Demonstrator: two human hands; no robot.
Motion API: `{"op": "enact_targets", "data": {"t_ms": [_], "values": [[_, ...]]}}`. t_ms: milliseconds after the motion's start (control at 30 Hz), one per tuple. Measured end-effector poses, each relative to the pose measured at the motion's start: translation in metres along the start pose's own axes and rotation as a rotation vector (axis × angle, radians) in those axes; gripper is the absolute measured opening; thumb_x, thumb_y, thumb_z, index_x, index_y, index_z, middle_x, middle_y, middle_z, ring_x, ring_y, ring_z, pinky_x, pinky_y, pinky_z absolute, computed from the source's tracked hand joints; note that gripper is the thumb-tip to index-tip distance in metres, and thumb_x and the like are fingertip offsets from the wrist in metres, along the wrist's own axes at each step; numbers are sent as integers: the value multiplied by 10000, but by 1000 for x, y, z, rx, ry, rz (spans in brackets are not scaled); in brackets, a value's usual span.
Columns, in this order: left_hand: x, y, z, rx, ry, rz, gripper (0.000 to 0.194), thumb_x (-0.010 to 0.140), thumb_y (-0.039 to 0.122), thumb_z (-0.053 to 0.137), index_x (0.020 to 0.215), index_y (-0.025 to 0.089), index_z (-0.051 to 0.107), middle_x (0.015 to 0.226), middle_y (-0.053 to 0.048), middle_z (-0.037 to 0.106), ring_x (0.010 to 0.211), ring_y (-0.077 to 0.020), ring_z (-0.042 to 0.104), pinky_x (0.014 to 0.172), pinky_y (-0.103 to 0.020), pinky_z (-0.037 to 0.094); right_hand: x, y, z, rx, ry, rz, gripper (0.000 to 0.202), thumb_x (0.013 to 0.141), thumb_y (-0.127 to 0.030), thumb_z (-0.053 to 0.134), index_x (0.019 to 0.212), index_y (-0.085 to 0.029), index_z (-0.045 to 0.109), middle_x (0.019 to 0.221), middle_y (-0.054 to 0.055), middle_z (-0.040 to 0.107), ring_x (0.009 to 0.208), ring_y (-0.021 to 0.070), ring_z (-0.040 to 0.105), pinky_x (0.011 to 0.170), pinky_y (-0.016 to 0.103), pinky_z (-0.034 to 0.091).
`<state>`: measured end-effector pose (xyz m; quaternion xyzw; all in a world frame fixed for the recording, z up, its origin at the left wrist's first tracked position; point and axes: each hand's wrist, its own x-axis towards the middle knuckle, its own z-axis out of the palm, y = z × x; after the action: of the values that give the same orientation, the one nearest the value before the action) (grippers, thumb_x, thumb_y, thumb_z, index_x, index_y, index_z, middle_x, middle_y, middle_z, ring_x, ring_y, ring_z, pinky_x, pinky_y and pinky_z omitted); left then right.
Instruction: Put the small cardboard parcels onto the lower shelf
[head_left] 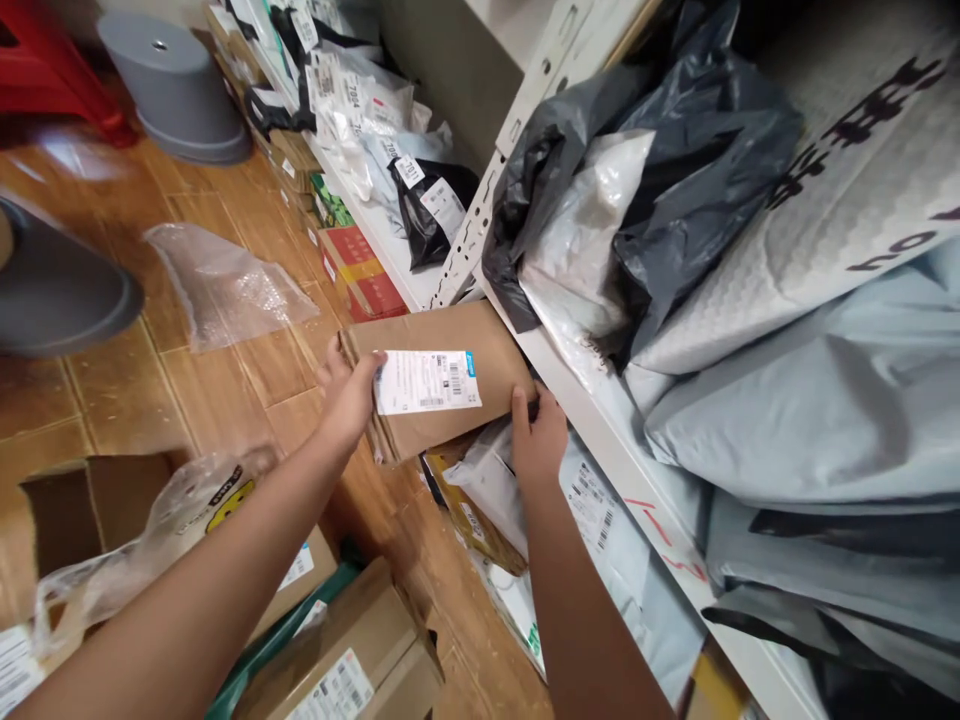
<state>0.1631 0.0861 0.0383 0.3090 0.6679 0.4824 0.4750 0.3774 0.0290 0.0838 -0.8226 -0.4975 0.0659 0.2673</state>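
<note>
At the front edge of the white shelf point(600, 425), low and near the floor point(150, 390), you hold a brown paper parcel point(439, 385) between both hands, its white label point(426, 381) facing up. Your left hand point(346, 392) clamps the parcel's left end, thumb over the label's corner, fingers curled beneath and out of sight. Your right hand point(537, 432) grips the right end where it meets the shelf edge, fingers pressed together and wrapped on the corner. Judgement: keep the parcel level, keep the thumb off the barcode so the label reads, and support the underside, since the paper looks soft and may fold. Containers: the shelf bay at right is packed with grey mailers point(810, 400), black poly bags point(675, 170) and a white bag point(585, 240), stacked loosely, contents not visible. The bay below holds more bagged parcels point(592, 520). On the floor, an open cardboard box point(90, 500) with a clear plastic bag point(150, 540) draped over it; inside cannot be told. Sealed labelled cartons point(352, 660) lie nearer you. Loose plastic wrap point(225, 285) lies on the floor, well apart.
</note>
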Motion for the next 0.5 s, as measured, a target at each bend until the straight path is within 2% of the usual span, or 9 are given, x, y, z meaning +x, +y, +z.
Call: {"op": "enact_targets", "data": {"t_ms": [100, 167, 233, 300, 333, 400, 500], "values": [[-17, 23, 26, 188, 109, -60, 435, 768, 410, 572, 1111, 190, 419, 1253, -152, 348, 1288, -354, 273, 1085, -504, 191, -10, -1, -3, -17, -32, 26, 614, 834, -588, 395, 1095, -70, 594, 816, 144, 632, 775, 285, 577, 758, 456, 468], [-28, 32, 46, 222, 150, -64, 419, 803, 377, 545, 1123, 155, 393, 1261, -181, 356, 1282, -334, 303, 1086, -462, 221, -25, -1, -7, 20, -93, -56, 681, 818, -579, 469, 1227, -37, 517, 1077, 222, 615, 981, 318, 575, 860, 482, 463], [-33, 37, 66, 241, 177, -72, 393, 830, 355, 524, 1124, 136, 382, 1254, -193, 381, 1283, -318, 320, 1093, -440, 219, -41, -1, -10, 27, -185, -196, 820, 786, -553, 553, 1371, -12, 360, 1333, 256, 476, 1234, 343, 439, 999, 508, 394], [-30, 41, 83, 255, 193, -58, 400, 846, 350, 513, 1146, 122, 380, 1285, -200, 379, 1307, -310, 296, 1108, -424, 191, -51, -2, -11, -1, -283, -302, 934, 739, -526, 631, 1422, -4, 267, 1412, 247, 406, 1350, 359, 293, 1070, 538, 320], [-25, 42, 90, 260, 196, -49, 415, 852, 346, 511, 1165, 109, 376, 1306, -208, 371, 1323, -310, 275, 1115, -420, 175, -55, -2, -12, -7, -320, -333, 942, 726, -510, 654, 1426, -13, 266, 1422, 237, 403, 1364, 359, 273, 1084, 549, 300], [-13, 45, 97, 264, 190, -41, 455, 858, 329, 512, 1205, 74, 363, 1333, -232, 367, 1336, -323, 260, 1117, -435, 156, -63, -1, -19, 4, -314, -359, 796, 763, -467, 639, 1391, -64, 360, 1413, 199, 437, 1355, 338, 312, 1101, 560, 274], [1, 46, 91, 243, 107, -20, 523, 853, 353, 540, 1240, 57, 348, 1323, -240, 419, 1303, -323, 342, 1096, -464, 205, -89, 15, -46, 11, -64, -239, 456, 861, -375, 543, 1251, -139, 526, 1329, 164, 529, 1264, 291, 454, 1070, 545, 336]]}}
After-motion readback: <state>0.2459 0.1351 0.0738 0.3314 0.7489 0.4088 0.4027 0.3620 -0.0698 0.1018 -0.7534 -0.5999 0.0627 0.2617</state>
